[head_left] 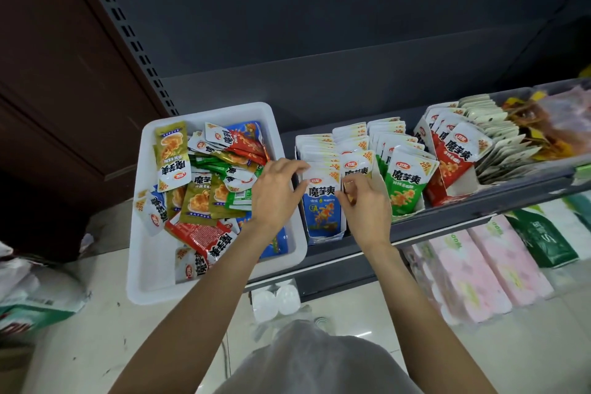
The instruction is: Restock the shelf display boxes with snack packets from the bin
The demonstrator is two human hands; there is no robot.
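- Starting at the left, the white bin (140, 211) sits on the shelf end, heaped with mixed snack packets (198, 176) in gold, green, red and blue; sort by colour before lifting, so each goes to its matching box.
- Just right of the bin, the left hand (275, 192) has curled fingers touching the top left edge of the front blue packet (321, 201) in the blue display box (326, 233). Judging by the pose, it is steadying or pinching that packet, though the thumb's hold is partly hidden.
- Seat that packet upright, face forward, its bottom edge down inside the box's low front lip, so the row behind does not topple.
- The right hand (364, 198) pinches a small gold-coloured packet (348, 190) at the seam between the blue row and the gold row (351, 150); slide it in behind the front face rather than forcing it.
- Further right, the green box (406, 189) and red box (447, 163) look well filled; the crowded rows could spill if nudged.
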